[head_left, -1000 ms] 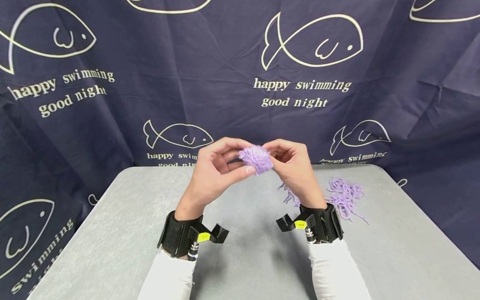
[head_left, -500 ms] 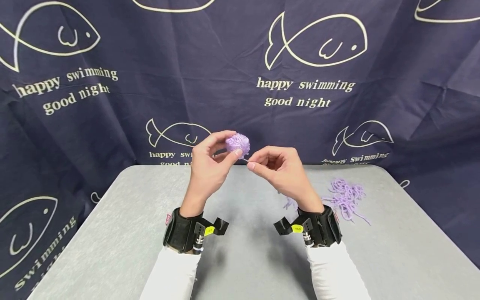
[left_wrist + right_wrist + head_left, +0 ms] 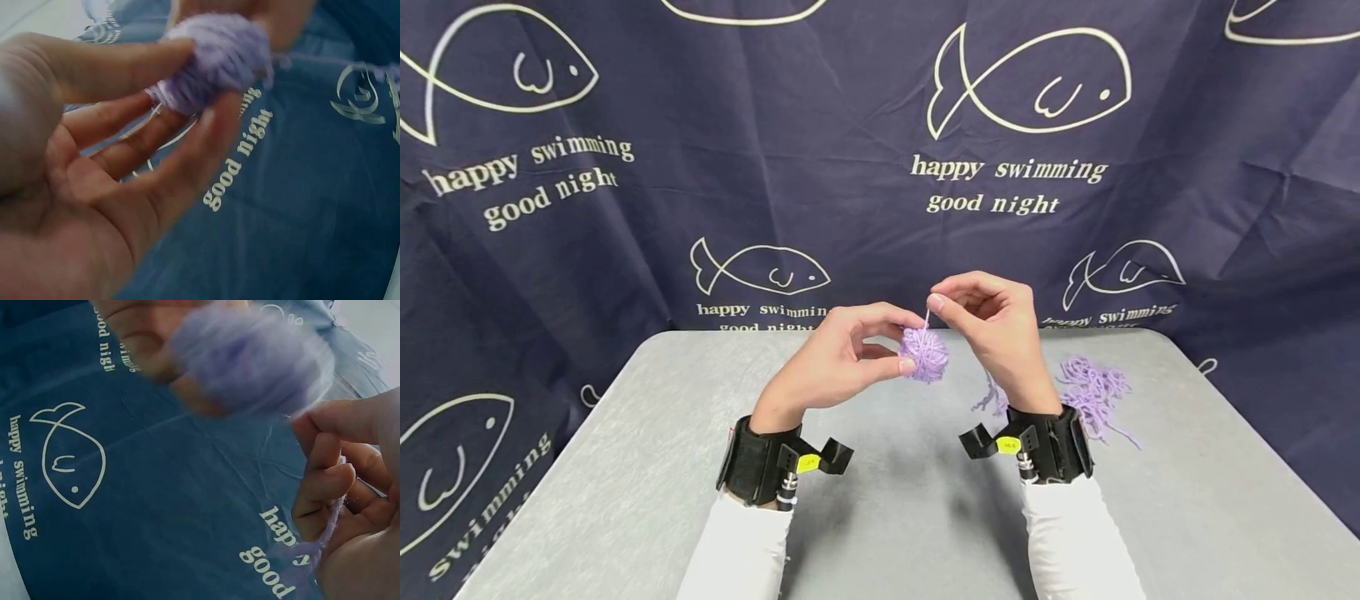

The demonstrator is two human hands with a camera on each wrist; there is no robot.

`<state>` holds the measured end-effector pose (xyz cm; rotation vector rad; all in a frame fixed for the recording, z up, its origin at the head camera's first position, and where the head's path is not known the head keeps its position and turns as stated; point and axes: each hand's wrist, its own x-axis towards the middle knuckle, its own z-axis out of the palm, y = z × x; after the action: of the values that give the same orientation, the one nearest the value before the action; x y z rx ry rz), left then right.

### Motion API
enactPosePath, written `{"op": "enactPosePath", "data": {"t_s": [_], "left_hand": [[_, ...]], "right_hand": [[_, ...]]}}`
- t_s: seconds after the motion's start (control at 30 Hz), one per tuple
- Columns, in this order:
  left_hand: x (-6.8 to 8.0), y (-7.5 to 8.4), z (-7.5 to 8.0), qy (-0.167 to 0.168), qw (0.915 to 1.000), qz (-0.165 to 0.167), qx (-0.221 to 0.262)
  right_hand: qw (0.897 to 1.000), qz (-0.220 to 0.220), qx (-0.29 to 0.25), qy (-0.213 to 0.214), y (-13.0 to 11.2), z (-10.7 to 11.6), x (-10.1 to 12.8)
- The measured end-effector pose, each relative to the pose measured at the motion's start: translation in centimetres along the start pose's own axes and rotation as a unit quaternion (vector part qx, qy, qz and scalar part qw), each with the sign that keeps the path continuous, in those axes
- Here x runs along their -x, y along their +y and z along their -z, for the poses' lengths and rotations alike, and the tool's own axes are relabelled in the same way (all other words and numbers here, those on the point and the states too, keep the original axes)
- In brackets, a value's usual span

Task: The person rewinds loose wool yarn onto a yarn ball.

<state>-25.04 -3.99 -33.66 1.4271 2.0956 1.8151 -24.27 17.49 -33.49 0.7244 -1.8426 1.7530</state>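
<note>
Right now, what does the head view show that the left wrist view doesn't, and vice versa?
Head view only: the grey table, the loose purple yarn pile lying on it, both wrist straps, and the right hand pinching a strand above the yarn ball.
Left wrist view only: a close look at the left hand's palm and fingers curled round the ball.
Both: the left hand, the ball and the fish-print backdrop.
</note>
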Motion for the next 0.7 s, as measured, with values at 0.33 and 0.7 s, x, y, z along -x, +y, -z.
{"op": "enactPosePath", "data": {"t_s": [0.33,0.7], "left_hand": [[-0.3,0.6,-0.3,0.140,0.9778,-0.074,0.137],[-0.8,0.3,-0.5,0.325,0.9391,-0.091,0.064]], "right_hand": [[0.999,-0.028,-0.039,-0.006,1.1,-0.9,0.0],[0.994,-0.030,0.022,-0.100,0.4,-2.4,0.5]]}}
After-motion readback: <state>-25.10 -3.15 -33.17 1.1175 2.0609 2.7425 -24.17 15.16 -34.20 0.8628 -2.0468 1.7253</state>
